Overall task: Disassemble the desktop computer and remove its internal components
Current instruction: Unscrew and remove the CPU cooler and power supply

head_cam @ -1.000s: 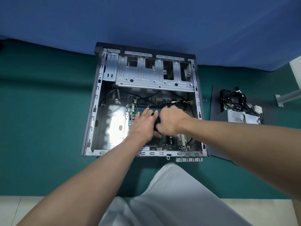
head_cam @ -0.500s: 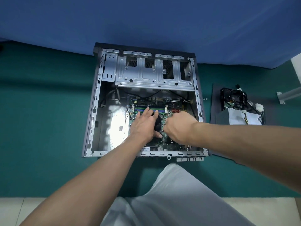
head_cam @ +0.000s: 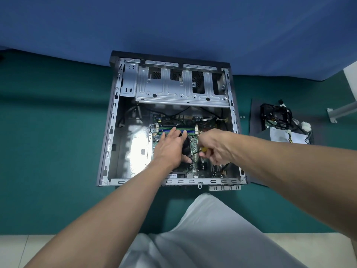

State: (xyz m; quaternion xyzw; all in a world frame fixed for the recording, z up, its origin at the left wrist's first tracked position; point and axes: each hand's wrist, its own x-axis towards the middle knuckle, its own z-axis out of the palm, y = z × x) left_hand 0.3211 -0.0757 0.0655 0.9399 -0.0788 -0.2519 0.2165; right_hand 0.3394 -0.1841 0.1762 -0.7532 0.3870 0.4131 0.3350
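Desktop computer (head_cam: 181,93), boxy sheet-metal, probably steel

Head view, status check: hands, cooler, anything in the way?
Left hand flat on black cooler. Right hand grips screwdriver, tip at cooler's edge. Cooler mostly hidden under left hand.

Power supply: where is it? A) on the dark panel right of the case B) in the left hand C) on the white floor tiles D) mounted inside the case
A: the power supply, cables attached, sits on the dark panel right of the open case, outside it; the left hand rests on the black fan.
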